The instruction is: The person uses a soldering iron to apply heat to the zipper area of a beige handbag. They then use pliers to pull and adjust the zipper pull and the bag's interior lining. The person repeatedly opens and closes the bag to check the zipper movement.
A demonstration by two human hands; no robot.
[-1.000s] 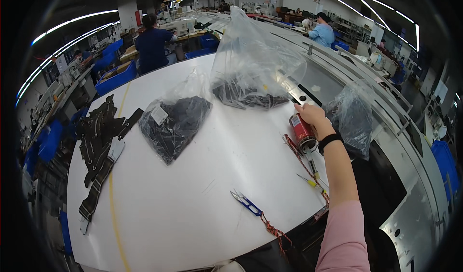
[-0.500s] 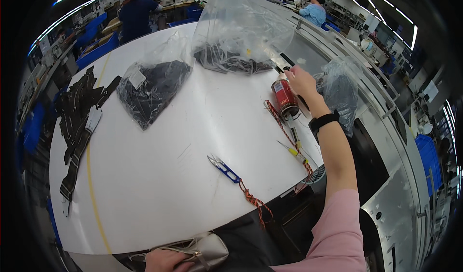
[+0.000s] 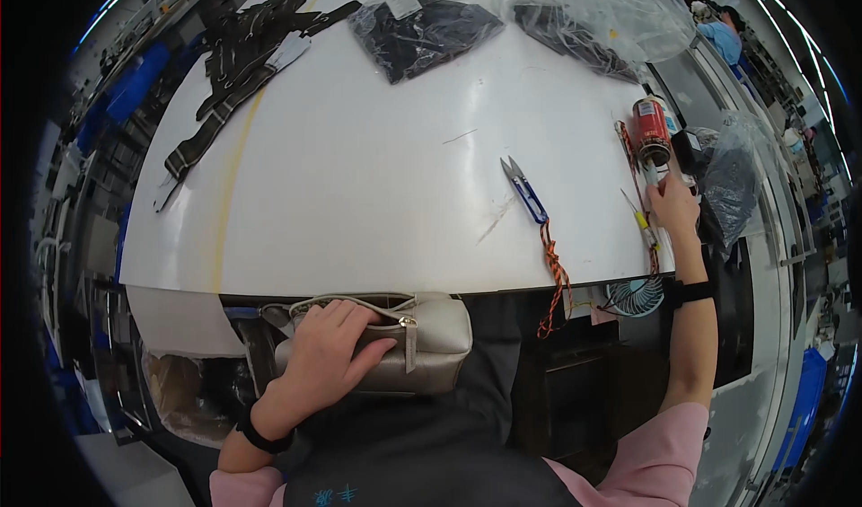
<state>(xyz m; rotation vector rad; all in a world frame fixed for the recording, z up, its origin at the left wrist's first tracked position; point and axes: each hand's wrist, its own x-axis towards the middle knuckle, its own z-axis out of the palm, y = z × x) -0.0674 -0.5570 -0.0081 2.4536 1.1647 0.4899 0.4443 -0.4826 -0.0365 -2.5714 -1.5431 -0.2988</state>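
Note:
A metallic champagne-coloured zip pouch rests at the table's near edge, its zip partly undone. My left hand grips it, fingers bent over the opening and thumb on the outside. At the table's right side, my right hand is closed just below a red can, its fingertips by a small slim tool; what they hold, if anything, is hidden. Beside that hand lie a yellow-handled pointed tool and an orange-and-black braided cord. Blue thread snips, tied to another braided cord, lie nearer the middle.
Dark strapped fabric is spread at the far left of the white table. Clear bags of dark material stand along the back. Another bag sits right of my hand. A small fan is below the near edge.
My right hand has come back from the far side of the red can to its near side. The view has tilted down, bringing more of the pouch and my left hand into sight.

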